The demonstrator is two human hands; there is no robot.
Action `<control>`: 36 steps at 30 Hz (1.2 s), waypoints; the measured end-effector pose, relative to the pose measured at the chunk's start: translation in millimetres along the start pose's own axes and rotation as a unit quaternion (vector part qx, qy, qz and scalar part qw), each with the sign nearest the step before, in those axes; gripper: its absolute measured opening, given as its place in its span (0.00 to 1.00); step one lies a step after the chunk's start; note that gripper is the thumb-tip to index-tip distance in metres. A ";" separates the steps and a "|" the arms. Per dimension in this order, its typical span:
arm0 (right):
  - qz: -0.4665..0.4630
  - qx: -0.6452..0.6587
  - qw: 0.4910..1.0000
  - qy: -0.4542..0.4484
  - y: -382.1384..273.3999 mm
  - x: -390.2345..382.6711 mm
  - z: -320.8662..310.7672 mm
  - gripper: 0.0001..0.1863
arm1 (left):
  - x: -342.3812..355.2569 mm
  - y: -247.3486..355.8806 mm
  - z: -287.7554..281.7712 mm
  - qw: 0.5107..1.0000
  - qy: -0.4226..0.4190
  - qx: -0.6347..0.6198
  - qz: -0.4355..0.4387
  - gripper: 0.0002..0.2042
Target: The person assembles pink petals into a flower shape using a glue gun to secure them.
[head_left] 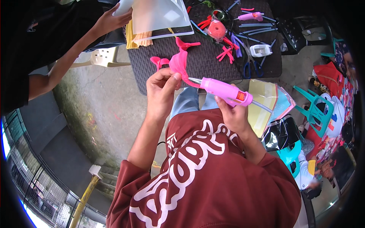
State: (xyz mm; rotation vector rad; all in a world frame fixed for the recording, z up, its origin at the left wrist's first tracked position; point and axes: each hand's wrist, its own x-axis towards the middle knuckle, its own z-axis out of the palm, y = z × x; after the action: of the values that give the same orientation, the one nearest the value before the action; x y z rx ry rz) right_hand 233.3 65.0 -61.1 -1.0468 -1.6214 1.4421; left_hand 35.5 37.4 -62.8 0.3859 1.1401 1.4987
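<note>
My left hand [163,88] pinches the base of a bright pink crepe-paper flower [178,62], holding it up in front of the table edge. In my right hand [235,114] is a pink glue gun [220,90], my fingers wrapped round its handle, which they mostly hide. A clear glue stick [262,106] juts from the gun's back end. The metal nozzle [195,80] meets or nearly meets the flower's base, just right of my left fingertips. Some pink curled pieces [159,62] show beyond my left hand.
On the dark woven table [152,64] lie scissors [251,62], a white tape dispenser [261,50], a coral paper roll [216,29], a second glue gun [251,16] and several glue sticks. At far left, another person's hand [114,19] holds a translucent sheet [161,17]. Teal chairs [317,108] stand right.
</note>
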 end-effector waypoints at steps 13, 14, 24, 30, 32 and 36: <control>0.019 -0.003 1.000 0.001 1.6 4.2 0.1 0.05 | -1.5 -3.1 0.1 1.000 0.009 0.020 -0.006 0.02; 0.015 -0.002 1.000 0.000 2.1 4.8 0.1 0.05 | -1.5 -3.0 0.3 1.000 0.009 0.020 -0.004 0.02; 0.021 0.007 1.000 -0.006 -1.6 5.1 0.4 0.04 | -2.3 -1.7 -0.8 1.000 0.017 0.001 0.003 0.02; 0.007 -0.016 1.000 -0.010 -1.9 5.6 1.0 0.05 | 0.4 0.2 -0.5 0.999 0.027 -0.023 0.008 0.02; 0.027 -0.020 0.999 -0.016 -1.1 5.6 -1.3 0.05 | 1.4 2.3 -1.0 0.999 0.035 -0.029 0.009 0.02; 0.078 0.044 0.996 -0.008 6.1 3.4 1.2 0.06 | 2.0 6.4 -3.1 0.998 0.045 -0.034 0.014 0.02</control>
State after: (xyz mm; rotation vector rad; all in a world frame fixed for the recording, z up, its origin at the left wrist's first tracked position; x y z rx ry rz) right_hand 231.5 67.9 -67.2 -1.1351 -1.5008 1.6139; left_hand 28.9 38.7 -59.8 0.2905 1.1554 1.5892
